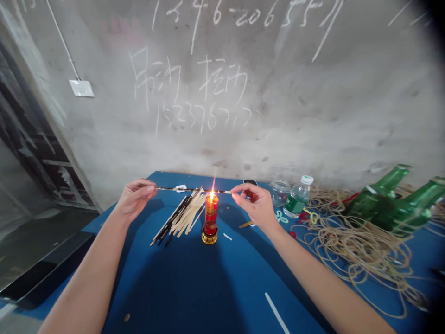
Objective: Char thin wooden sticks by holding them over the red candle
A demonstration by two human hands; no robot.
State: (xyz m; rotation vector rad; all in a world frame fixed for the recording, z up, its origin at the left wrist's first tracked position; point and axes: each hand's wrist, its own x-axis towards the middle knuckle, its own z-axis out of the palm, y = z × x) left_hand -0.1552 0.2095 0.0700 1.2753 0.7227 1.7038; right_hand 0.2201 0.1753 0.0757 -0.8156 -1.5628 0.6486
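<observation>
A thin stick (187, 189), dark along its middle, stretches level between my two hands. My left hand (134, 198) pinches its left end and my right hand (253, 200) pinches its right end. The stick passes right over the flame of a lit red candle (211, 218) in a gold holder on the blue table (194, 287). Just left of the candle lies a pile of several pale and blackened sticks (181, 215).
A small glass jar (280, 191) and a plastic water bottle (297, 197) stand behind my right hand. Tangled tan cord (361, 246) covers the right side of the table, with two green glass bottles (392, 197) lying on it. A chalk-marked concrete wall (278, 102) rises behind.
</observation>
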